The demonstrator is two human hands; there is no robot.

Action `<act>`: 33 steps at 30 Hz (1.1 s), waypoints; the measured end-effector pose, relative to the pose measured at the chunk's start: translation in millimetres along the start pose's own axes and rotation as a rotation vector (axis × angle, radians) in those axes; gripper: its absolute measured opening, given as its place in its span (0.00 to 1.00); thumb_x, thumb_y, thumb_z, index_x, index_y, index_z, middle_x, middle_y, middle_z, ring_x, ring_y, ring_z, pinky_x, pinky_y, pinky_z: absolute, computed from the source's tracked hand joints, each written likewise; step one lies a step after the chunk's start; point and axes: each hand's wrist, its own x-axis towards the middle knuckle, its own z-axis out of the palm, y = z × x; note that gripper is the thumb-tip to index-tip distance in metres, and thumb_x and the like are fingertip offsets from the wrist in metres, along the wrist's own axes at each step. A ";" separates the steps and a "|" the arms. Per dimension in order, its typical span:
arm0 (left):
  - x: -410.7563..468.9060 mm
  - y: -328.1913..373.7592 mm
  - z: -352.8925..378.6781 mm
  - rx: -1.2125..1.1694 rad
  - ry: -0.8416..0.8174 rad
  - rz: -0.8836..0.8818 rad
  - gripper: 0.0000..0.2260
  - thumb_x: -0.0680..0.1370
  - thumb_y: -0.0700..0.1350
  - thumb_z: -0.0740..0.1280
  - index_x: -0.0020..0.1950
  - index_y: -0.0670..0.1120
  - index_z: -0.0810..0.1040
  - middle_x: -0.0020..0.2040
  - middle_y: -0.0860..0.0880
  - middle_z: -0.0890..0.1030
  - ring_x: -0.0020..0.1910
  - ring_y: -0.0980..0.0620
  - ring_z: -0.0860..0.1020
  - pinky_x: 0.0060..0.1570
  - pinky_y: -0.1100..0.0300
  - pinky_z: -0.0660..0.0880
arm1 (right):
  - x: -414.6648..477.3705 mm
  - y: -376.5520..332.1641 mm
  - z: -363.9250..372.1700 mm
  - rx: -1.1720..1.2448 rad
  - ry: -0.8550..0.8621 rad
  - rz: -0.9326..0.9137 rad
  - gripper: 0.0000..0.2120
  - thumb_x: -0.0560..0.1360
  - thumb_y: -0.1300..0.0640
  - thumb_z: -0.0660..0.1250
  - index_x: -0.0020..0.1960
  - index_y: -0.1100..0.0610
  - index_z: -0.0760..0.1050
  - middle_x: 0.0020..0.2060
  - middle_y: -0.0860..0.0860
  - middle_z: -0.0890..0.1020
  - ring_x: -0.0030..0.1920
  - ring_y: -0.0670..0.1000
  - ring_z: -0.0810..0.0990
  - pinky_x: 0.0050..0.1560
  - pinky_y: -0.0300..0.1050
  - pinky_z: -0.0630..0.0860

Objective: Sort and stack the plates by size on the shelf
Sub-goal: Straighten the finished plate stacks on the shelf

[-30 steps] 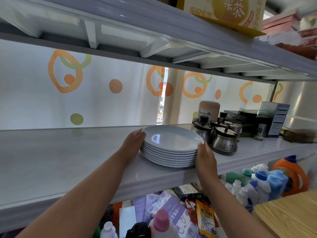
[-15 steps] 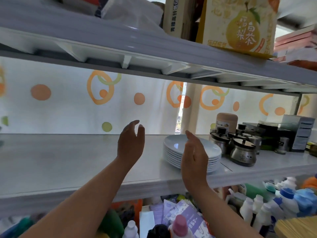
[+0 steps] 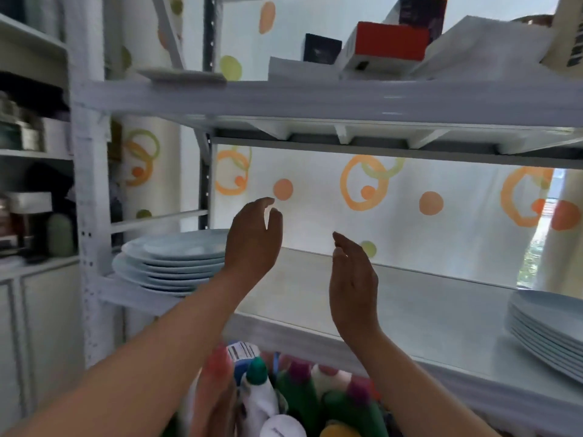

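A stack of pale blue plates (image 3: 170, 266) of mixed sizes sits at the left end of the white shelf (image 3: 441, 313), smaller ones on top of wider ones. My left hand (image 3: 254, 241) hovers open just to the right of that stack, overlapping its edge. My right hand (image 3: 353, 282) is raised over the bare middle of the shelf, fingers apart, holding nothing. A second, even stack of white plates (image 3: 549, 332) rests at the shelf's right end, cut by the frame edge.
An upper shelf (image 3: 315, 99) carries boxes and papers. A white upright post (image 3: 86, 216) stands left of the plates, with a cabinet of jars beyond. Bottles with coloured caps (image 3: 284, 395) crowd the level below. A dotted curtain hangs behind.
Both hands let go of the white plate stack and swung left along the shelf. The view turned left, so that stack is now at the right edge and the mixed stack appeared.
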 end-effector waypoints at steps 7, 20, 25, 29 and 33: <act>20.7 -97.8 -91.9 0.044 0.208 -0.214 0.17 0.81 0.47 0.52 0.64 0.43 0.75 0.63 0.44 0.77 0.63 0.45 0.73 0.59 0.55 0.66 | 2.1 18.5 83.7 -0.025 -0.235 -0.052 0.28 0.74 0.44 0.52 0.66 0.58 0.72 0.62 0.50 0.76 0.63 0.49 0.74 0.64 0.52 0.72; 13.2 -180.7 -118.4 -0.175 0.113 -0.540 0.15 0.81 0.53 0.52 0.56 0.51 0.75 0.56 0.51 0.75 0.57 0.50 0.72 0.56 0.54 0.66 | 7.0 51.6 113.6 -0.054 -0.429 0.030 0.27 0.73 0.48 0.53 0.71 0.55 0.67 0.69 0.49 0.71 0.66 0.41 0.66 0.66 0.32 0.57; 15.3 -181.7 -117.7 -0.153 0.119 -0.524 0.16 0.81 0.51 0.50 0.58 0.49 0.75 0.55 0.51 0.74 0.56 0.51 0.71 0.55 0.57 0.63 | 4.4 52.7 118.0 -0.087 -0.504 -0.009 0.24 0.74 0.47 0.53 0.67 0.52 0.71 0.69 0.48 0.69 0.70 0.45 0.64 0.67 0.34 0.55; 15.3 -188.6 -121.5 -0.145 0.122 -0.540 0.13 0.81 0.53 0.50 0.57 0.54 0.71 0.62 0.47 0.76 0.58 0.50 0.71 0.56 0.55 0.64 | 4.2 50.9 115.9 -0.049 -0.488 0.019 0.26 0.73 0.44 0.55 0.68 0.52 0.69 0.70 0.48 0.69 0.70 0.46 0.64 0.70 0.41 0.58; 17.1 -192.5 -123.2 -0.116 0.105 -0.556 0.17 0.80 0.53 0.50 0.62 0.51 0.72 0.65 0.45 0.75 0.63 0.47 0.71 0.57 0.54 0.63 | 6.3 48.2 111.1 0.014 -0.368 0.111 0.18 0.79 0.55 0.59 0.67 0.56 0.69 0.63 0.51 0.75 0.59 0.46 0.72 0.59 0.40 0.67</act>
